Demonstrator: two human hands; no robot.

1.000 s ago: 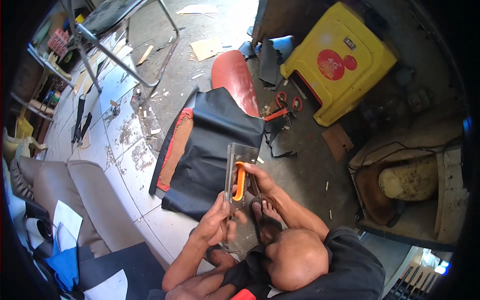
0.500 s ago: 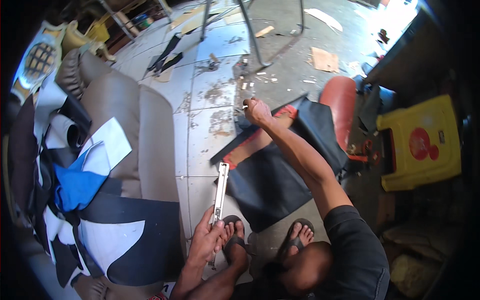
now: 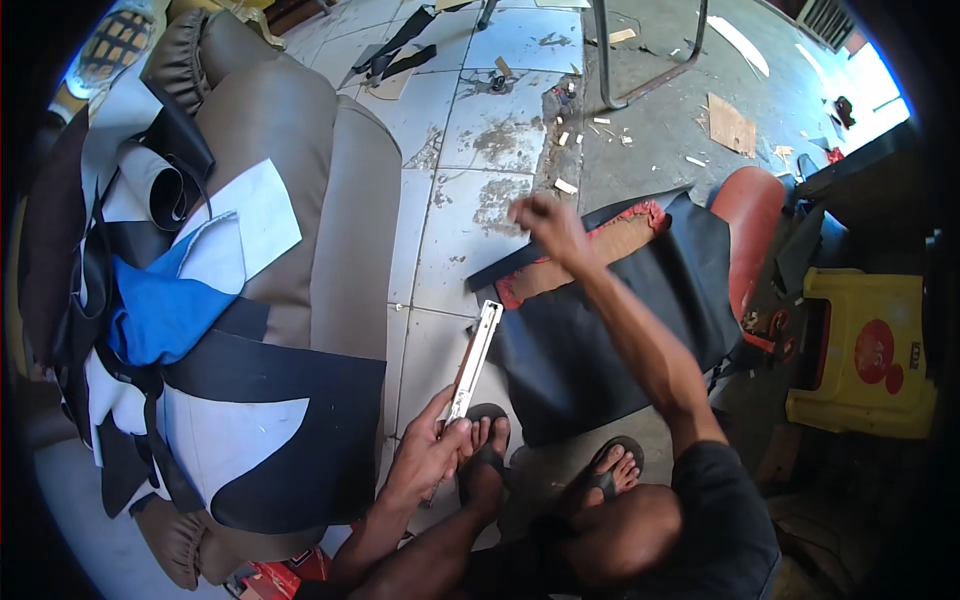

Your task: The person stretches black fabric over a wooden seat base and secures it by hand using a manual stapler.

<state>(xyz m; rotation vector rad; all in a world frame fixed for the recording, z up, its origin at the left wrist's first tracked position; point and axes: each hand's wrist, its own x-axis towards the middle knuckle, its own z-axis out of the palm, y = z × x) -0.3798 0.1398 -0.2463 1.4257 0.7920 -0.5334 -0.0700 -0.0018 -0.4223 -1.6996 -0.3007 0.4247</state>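
Observation:
My left hand (image 3: 425,458) is closed around a long, narrow silver metal tool (image 3: 474,360) that looks like a staple gun. It points up and away from me, above my sandalled foot. My right hand (image 3: 550,225) is raised at the far edge of a brown board (image 3: 585,262) with ragged red edging. Motion blurs its curled fingers, and I cannot make out whether anything is in them. Beneath that arm, a large black sheet of leather-like material (image 3: 590,365) spreads over the floor and partly covers the board.
A brown sofa (image 3: 270,120) at left bears black and white material pieces and a blue cloth (image 3: 165,310). At right are a red padded piece (image 3: 752,225) and a yellow plastic stool (image 3: 860,360). Metal legs (image 3: 605,60) stand at the back, with scraps scattered on the floor.
The head view has shifted, so the scene sits farther right. My right hand has moved slightly toward the board's left end. My left hand still holds the silver tool, now tilted more to the right.

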